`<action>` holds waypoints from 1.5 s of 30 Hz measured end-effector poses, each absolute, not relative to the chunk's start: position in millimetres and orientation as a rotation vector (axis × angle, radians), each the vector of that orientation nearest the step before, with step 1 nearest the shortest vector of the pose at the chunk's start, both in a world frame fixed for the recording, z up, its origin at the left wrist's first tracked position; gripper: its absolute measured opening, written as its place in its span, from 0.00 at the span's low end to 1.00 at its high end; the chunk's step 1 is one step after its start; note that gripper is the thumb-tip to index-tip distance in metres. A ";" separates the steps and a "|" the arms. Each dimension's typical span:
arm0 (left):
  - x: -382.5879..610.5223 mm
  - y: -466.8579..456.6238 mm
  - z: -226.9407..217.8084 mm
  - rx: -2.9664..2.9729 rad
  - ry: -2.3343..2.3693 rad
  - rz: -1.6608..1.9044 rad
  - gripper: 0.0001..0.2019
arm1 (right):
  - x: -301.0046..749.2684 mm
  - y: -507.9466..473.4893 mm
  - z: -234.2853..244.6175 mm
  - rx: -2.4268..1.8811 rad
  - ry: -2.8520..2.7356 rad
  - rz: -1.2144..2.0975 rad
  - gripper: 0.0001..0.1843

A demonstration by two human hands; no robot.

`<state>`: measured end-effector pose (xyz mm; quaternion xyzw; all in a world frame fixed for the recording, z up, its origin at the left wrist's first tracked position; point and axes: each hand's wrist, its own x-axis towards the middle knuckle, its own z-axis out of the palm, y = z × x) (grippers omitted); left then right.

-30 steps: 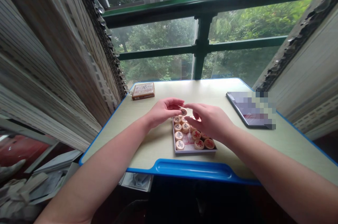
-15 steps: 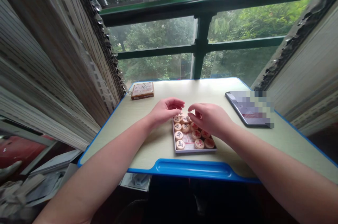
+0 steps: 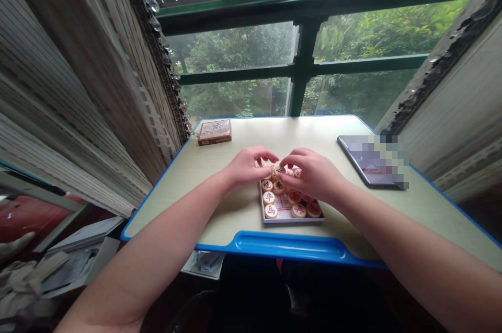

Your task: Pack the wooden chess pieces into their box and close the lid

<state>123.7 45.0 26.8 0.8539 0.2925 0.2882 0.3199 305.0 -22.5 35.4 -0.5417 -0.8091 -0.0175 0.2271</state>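
A shallow box tray (image 3: pixel 292 221) of xiangqi pieces lies on the table, filled with several round wooden discs. Black-lettered pieces (image 3: pixel 270 211) stand along its left side, red-lettered pieces (image 3: pixel 298 210) on its right. Over the tray's far left corner is my left hand (image 3: pixel 251 167), fingers bent and thumb apart from them, the thumb close above a black piece. Facing it, my right hand (image 3: pixel 312 172) hovers over the right part, thumb and fingers parted. Between the two hands a black-lettered piece (image 3: pixel 278 171) shows. The hands hide some far pieces; light contact cannot be made out.
A small brown box lid (image 3: pixel 215 131) with Chinese lettering lies at the table's back left. On the right rests a dark phone or tablet (image 3: pixel 368 163), partly blurred out. The table (image 3: pixel 219 223) has a blue rim and a front groove; a window with green bars stands behind.
Both hands have come slightly lower and closer over the tray, the right hand's fingers shifting a little. The whole view has moved slightly; the pieces look unchanged.
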 end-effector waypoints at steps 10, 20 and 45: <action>124.5 40.6 31.2 1.651 0.695 0.744 0.15 | 305.2 -24.9 37.5 -1.257 -1.938 -0.217 0.13; 123.6 43.1 32.6 1.637 0.776 0.837 0.11 | 305.3 -27.3 36.7 -1.045 -2.069 -0.123 0.13; 124.3 47.7 33.9 1.580 0.804 0.812 0.08 | 293.0 -50.8 62.7 -1.319 -2.568 0.220 0.12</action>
